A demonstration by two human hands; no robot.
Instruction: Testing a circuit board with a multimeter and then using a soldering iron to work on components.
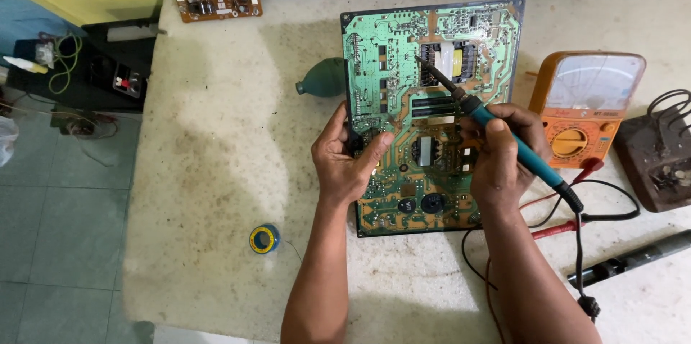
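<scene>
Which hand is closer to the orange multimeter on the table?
Right. The right hand, holding the soldering iron, is just beside the orange multimeter; the left hand rests on the green circuit board, farther away.

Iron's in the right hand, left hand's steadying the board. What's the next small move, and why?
Probably lower the soldering iron so its tip meets the green circuit board. The right hand holds it like a pen, tip poised over the board's upper middle, whether touching is unclear. The left hand already braces the board's left edge on the table.
</scene>
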